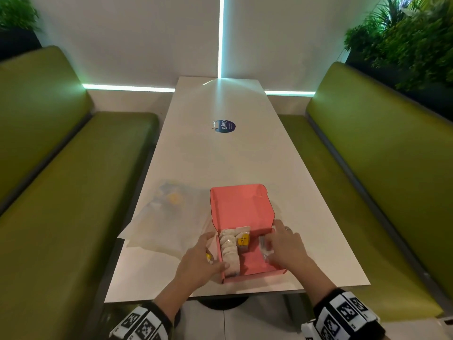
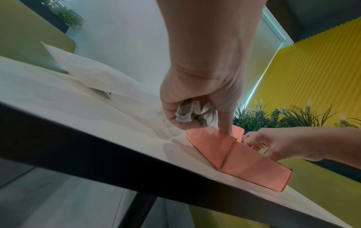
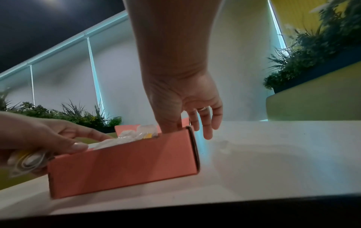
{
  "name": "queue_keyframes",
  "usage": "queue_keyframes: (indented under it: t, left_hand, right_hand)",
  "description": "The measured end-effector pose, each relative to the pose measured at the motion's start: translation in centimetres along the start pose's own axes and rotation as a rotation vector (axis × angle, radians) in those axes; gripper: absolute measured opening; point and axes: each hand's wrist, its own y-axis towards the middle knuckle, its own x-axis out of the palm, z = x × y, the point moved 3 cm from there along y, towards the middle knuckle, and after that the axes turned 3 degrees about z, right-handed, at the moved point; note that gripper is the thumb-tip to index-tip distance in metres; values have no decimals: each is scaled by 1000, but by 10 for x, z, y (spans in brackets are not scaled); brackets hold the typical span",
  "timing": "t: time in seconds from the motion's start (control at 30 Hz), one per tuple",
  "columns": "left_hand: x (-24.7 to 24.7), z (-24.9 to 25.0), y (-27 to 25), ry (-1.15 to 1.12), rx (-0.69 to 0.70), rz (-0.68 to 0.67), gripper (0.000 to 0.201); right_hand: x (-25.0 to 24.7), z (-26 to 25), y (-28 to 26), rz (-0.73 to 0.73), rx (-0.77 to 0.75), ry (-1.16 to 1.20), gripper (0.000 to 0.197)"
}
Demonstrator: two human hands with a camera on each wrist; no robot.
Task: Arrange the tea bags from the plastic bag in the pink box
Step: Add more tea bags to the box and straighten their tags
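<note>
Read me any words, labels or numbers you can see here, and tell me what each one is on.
"ClayG": on the round blue sticker on the white table; the smaller line under it is too blurred to read.
Yellow tag on a tea bag in the pink box: dark marks, too small to read.
Wrist bands: black-and-white square code patterns, no letters.

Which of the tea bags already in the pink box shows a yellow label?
The tea bag at the far end of the pink box, just right of the white row. Only it shows a yellow label; the row's bags look plain white.
</note>
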Motion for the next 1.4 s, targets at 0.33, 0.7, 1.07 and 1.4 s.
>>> queue_keyframes:
  t: [0.33, 0.7, 1.07, 1.4]
  left_hand:
    - [0, -1, 0, 7, 8, -2, 78]
    - [-16, 29, -6, -116, 196, 113, 47]
    - [-5, 53, -5, -243, 279, -28, 20]
    - [-8, 49, -8, -279, 257, -34, 14]
  right_hand:
    - [-17, 17, 4, -29, -4, 391, 25]
    - [-70, 17, -15, 20, -123, 849, 13]
    - [-76, -9, -25, -118, -177, 1230, 5]
    - [-71, -7, -23, -61, -166, 1089, 13]
